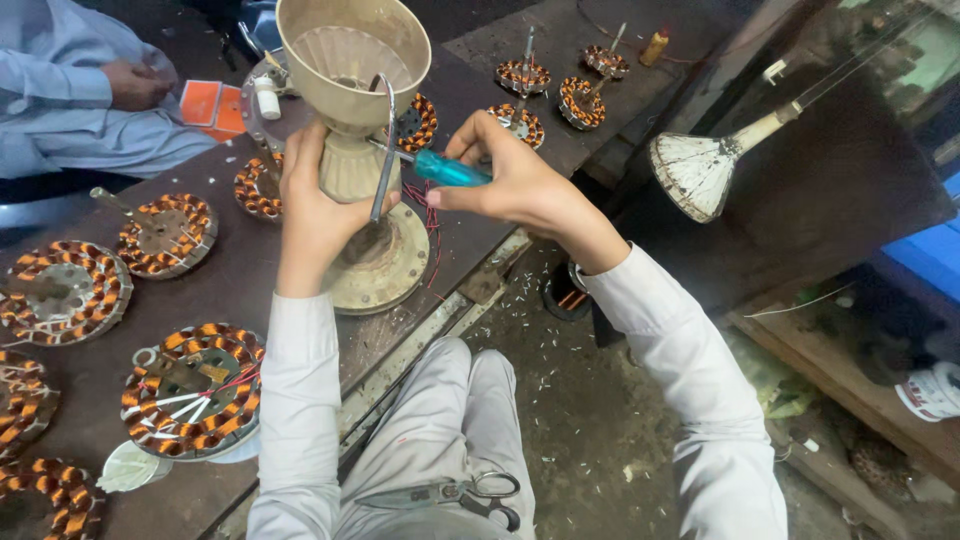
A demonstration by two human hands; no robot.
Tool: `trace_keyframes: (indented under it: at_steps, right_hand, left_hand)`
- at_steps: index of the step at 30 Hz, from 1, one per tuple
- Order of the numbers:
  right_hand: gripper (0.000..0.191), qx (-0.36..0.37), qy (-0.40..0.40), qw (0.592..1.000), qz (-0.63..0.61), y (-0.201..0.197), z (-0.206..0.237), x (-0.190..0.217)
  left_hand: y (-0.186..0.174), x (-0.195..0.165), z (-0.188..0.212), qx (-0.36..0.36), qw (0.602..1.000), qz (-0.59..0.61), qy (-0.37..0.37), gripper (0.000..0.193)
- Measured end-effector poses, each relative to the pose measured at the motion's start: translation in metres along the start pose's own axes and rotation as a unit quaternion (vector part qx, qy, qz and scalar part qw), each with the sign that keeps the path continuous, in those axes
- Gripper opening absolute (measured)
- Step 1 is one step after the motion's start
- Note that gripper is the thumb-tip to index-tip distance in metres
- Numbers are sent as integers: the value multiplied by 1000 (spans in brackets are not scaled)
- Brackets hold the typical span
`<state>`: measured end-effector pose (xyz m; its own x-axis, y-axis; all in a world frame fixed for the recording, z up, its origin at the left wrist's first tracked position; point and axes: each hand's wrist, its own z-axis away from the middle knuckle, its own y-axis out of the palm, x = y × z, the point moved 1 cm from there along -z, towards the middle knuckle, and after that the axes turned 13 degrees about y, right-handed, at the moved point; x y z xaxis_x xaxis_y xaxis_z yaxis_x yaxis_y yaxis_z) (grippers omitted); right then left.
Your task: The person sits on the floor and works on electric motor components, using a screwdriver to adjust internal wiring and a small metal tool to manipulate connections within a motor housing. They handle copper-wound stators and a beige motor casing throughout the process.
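A beige ceiling-fan motor housing [375,265] stands on the dark workbench [250,290], with a cup-shaped canopy [352,55] on its stem. My left hand [312,205] grips the ribbed stem below the cup. My right hand [505,175] holds a screwdriver with a teal handle [450,170], its tip pointing left at the stem. A metal hook [384,150] hangs from the cup in front of the stem. Red wires [425,215] trail from the housing under my right hand.
Several copper-wound stators lie about the bench, one at front left [190,390], others at left [165,232] and at the far end [580,100]. Scissors [450,493] rest on my lap. Another person in a light-blue sleeve [60,85] sits at far left. A pale fan part [695,172] leans at right.
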<state>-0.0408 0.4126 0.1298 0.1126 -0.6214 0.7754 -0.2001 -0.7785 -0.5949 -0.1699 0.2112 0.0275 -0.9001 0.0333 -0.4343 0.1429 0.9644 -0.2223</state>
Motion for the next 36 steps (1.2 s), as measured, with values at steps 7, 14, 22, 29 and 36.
trace_keyframes:
  at_steps: [7, 14, 22, 29, 36]
  right_hand:
    - [31, -205, -162, 903, 341, 16, 36, 18]
    - [34, -263, -161, 897, 316, 27, 47, 20]
    - [33, -252, -164, 900, 314, 28, 46, 19]
    - [32, -233, -143, 927, 258, 27, 45, 18]
    - [31, -226, -135, 939, 221, 27, 42, 15]
  left_hand:
    - [1, -2, 1, -8, 1000, 6, 7, 100]
    - [0, -2, 2, -6, 1000, 6, -2, 99]
    - [-1, -2, 2, -4, 1000, -5, 8, 97]
    - [-2, -1, 3, 3, 1000, -4, 9, 96]
    - [-2, -4, 1, -2, 1000, 1, 12, 97]
